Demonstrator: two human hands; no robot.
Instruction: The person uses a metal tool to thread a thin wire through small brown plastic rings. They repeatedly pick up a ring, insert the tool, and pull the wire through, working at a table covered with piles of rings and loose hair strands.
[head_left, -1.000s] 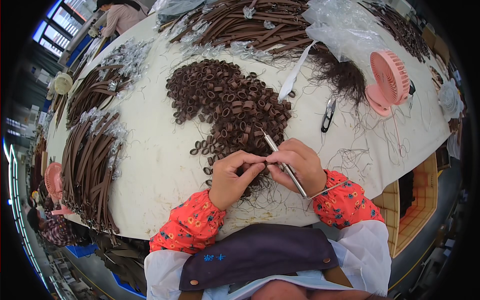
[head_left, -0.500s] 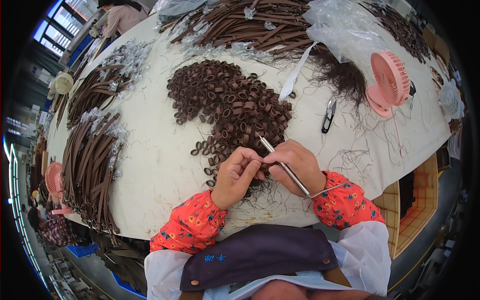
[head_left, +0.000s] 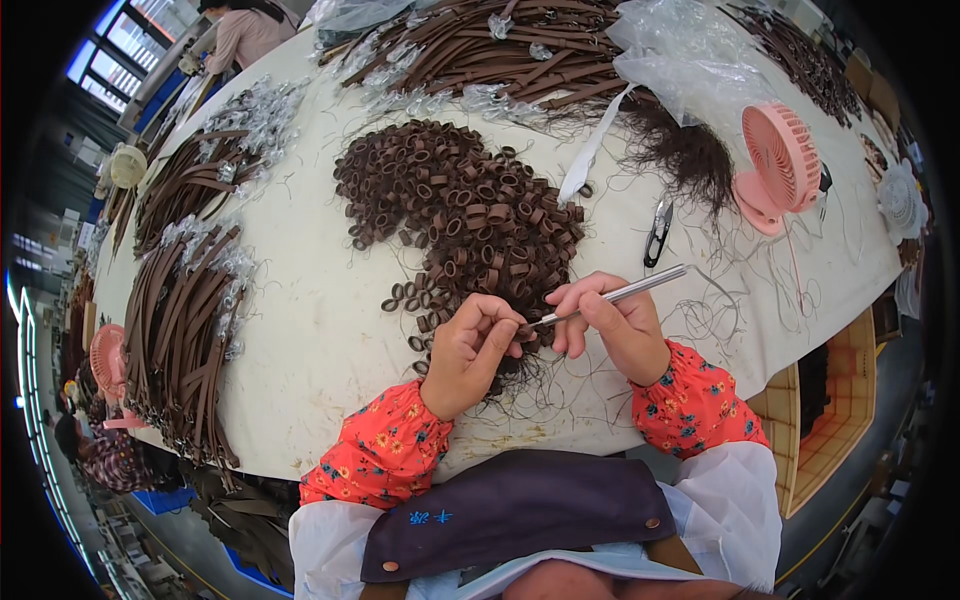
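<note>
Right hand [head_left: 632, 335] holds metal pen-shaped tool [head_left: 648, 284], tip at left hand [head_left: 466, 352].
Right fingers closed round it; left fingers pinch small brown piece [head_left: 526, 328] near loop pile [head_left: 480, 215].

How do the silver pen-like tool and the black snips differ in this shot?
The silver tool is held in the right hand; the black snips lie on the table. The tool is a slim rod, while the snips have a dark body and metal blades. The tool points toward the left hand; the snips' blades point away from the person. Both show bare metal.
</note>
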